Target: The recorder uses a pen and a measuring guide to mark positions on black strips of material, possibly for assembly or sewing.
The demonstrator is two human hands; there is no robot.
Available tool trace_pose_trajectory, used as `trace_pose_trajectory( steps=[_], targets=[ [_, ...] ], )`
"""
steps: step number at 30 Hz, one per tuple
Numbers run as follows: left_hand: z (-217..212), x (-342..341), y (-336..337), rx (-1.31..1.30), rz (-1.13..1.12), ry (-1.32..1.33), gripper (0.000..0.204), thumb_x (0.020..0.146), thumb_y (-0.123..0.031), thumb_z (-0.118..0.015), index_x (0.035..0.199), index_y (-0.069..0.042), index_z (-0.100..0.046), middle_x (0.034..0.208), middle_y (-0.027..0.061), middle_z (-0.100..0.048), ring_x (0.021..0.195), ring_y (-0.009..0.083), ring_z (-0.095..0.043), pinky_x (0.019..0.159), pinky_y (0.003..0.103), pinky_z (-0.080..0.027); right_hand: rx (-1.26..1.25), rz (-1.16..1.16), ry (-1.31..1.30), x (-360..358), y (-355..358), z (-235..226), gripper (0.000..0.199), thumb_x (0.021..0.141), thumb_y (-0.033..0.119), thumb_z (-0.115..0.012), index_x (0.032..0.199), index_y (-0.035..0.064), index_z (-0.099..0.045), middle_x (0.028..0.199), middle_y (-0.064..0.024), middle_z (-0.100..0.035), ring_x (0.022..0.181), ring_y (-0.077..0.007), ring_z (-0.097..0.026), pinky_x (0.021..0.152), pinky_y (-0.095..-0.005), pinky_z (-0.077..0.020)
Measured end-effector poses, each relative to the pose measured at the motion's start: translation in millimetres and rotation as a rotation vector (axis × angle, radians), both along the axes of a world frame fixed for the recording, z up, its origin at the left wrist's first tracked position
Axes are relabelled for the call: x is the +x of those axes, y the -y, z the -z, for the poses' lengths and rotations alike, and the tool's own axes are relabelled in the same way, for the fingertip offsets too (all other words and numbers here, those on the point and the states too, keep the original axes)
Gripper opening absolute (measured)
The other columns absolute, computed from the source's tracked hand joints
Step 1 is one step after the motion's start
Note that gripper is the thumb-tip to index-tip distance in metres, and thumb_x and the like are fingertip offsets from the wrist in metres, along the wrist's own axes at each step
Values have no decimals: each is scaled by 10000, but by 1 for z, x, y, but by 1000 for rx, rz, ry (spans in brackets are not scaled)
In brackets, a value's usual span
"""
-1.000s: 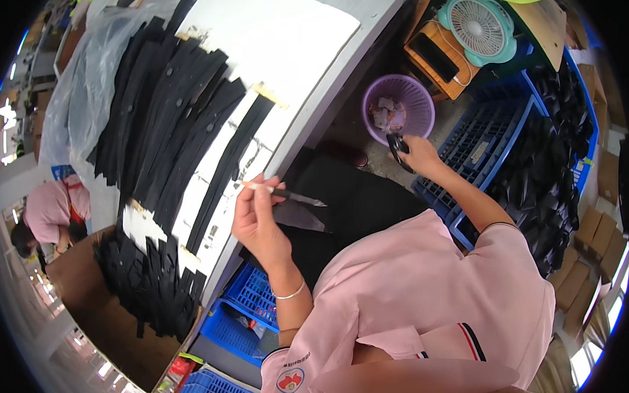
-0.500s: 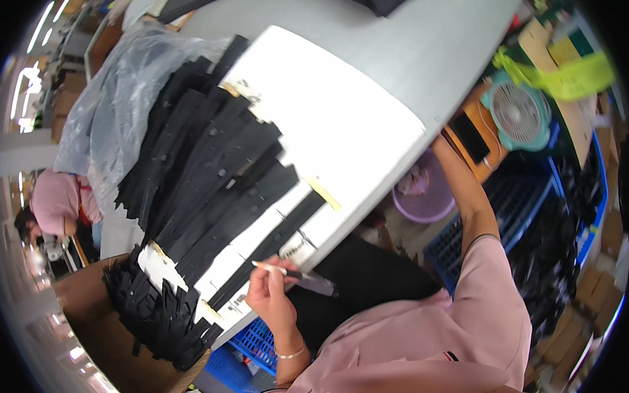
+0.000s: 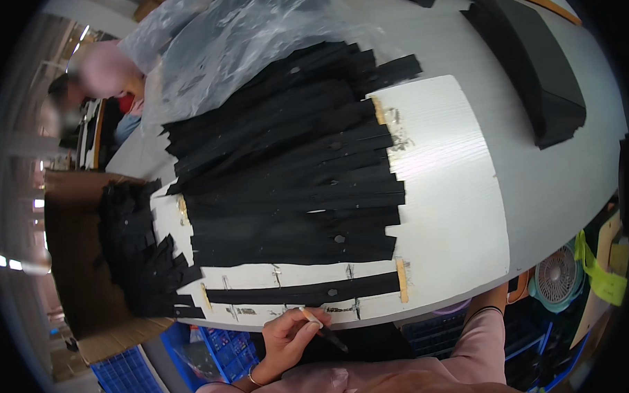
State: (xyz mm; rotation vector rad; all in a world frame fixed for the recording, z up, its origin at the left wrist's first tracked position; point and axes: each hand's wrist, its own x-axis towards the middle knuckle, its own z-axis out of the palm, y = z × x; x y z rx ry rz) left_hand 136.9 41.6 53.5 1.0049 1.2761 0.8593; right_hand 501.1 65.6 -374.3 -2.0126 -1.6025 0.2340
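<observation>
One left hand (image 3: 288,336) has its fingers clamped on a pen (image 3: 324,329) beside the strip (image 3: 304,292); the right hand is hidden under the desk (image 3: 556,181).

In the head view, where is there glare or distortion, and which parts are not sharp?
In the head view, the fisheye lens bends the grey table edge and darkens the rim; glare shines on the white board and the clear plastic sheet; the co-worker at upper left is blurred; the left hand with its pen is fairly sharp.

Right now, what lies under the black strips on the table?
A white board lies under the black strips, bare on its right part, with marks near the lone strip. Under the overlapped strips, its surface is hidden.
</observation>
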Motion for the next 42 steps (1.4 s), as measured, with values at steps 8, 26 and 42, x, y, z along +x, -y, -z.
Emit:
trace_pose_trajectory(
  steps=[8, 26, 42],
  targets=[
    [2, 0, 2, 3, 51, 3, 171, 1009, -7, -620, 1169, 33, -668, 1154, 138, -721, 1005, 166, -713, 817, 265, -602, -60, 44, -188, -9, 68, -17, 454, 981, 178, -610, 1378, -34, -549, 1363, -250, -605, 1202, -420, -621, 1018, -491, -491],
    [-15, -8, 36, -132, 166, 668, 188, 1026, -84, -601, 1138, 16, -714, 1266, 100, -638, 1033, 148, -664, 806, 276, -575, 586, -515, -290, -196, 85, -356, 766, 887, 314, -814, 1464, 8, -415, 1170, -150, -548, 894, -261, -586, 735, -358, -498],
    [30, -133, 5, 751, 111, -746, 491, 970, -239, -672, 1397, -18, -575, 1503, 176, -517, 1460, 357, -412, 1231, 506, -264, 299, -504, 192, -219, 8, -394, 444, 890, -102, -613, 1310, 39, -638, 1319, -133, -672, 1289, -353, -588, 1089, -461, -427]
  ],
)
